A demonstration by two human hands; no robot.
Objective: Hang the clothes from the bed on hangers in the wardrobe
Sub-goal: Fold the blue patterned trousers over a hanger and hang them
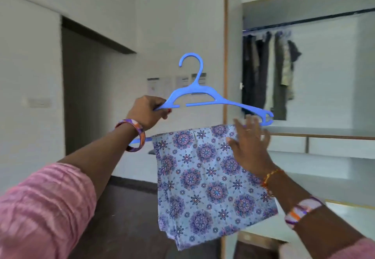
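While held up at chest height before the open wardrobe [328, 80], blue plastic hanger [203, 98] tilted, hook up, right end lower. Head view only. Left hand [147, 111] gripping the hanger's left shoulder, fingers curled tight round the plastic, thumb side hidden behind it. Right hand [250, 143] spread, fingers [241, 124] straight and fanned apart, palm laid against the patterned cloth [205, 179]; fingertips reaching up near the hanger's right end, contact with the plastic not clear. Cloth draped over the hanger's lower bar, folded, hanging down between the two forearms, pale blue with purple floral medallions. Bangles on both wrists [135, 134], pink sleeve [46, 208] on the left arm. Inside the wardrobe, dark garments [269, 69] hung close together from the rail [316, 20] at its left part, well apart from the held hanger. Dark doorway [87, 88] to the left, papers [160, 85] on the far wall behind the hanger.
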